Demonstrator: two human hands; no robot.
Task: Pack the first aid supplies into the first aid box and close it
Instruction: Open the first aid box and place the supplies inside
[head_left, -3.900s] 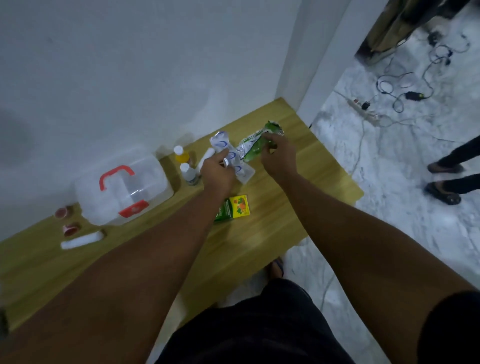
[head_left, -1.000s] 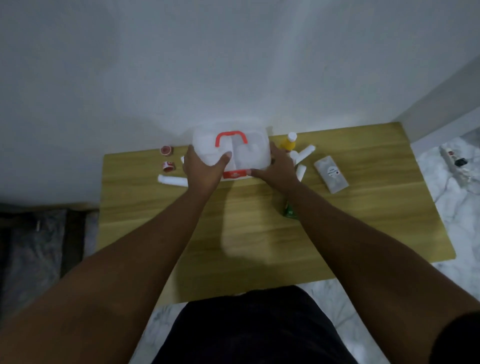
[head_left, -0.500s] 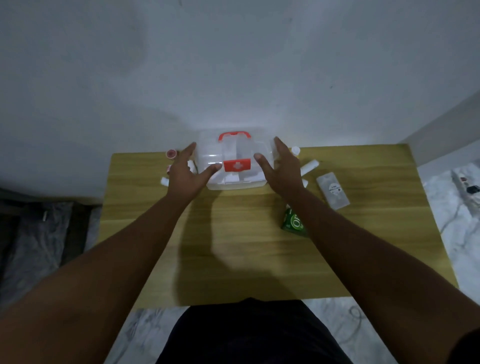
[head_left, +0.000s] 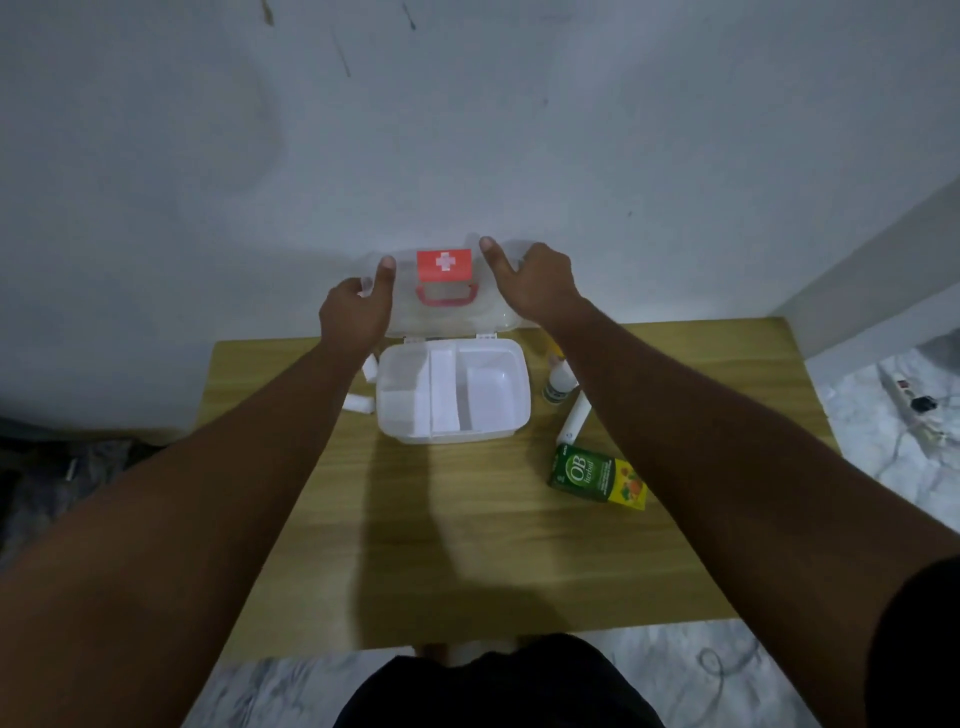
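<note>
Fingers (head_left: 385, 270) of the left hand (head_left: 353, 317) and right hand (head_left: 535, 283) grasp the two sides of the clear lid (head_left: 447, 312), held upright against the wall at upper centre of the frame. Below it the first aid box (head_left: 452, 397) sits open on the tabletop (head_left: 467, 545), its white tray compartments bare. Right of the box lie a small bottle (head_left: 557, 384), a white tube (head_left: 574, 423) and a green carton (head_left: 597, 478); white rolls (head_left: 359, 402) lie at its left.
</note>
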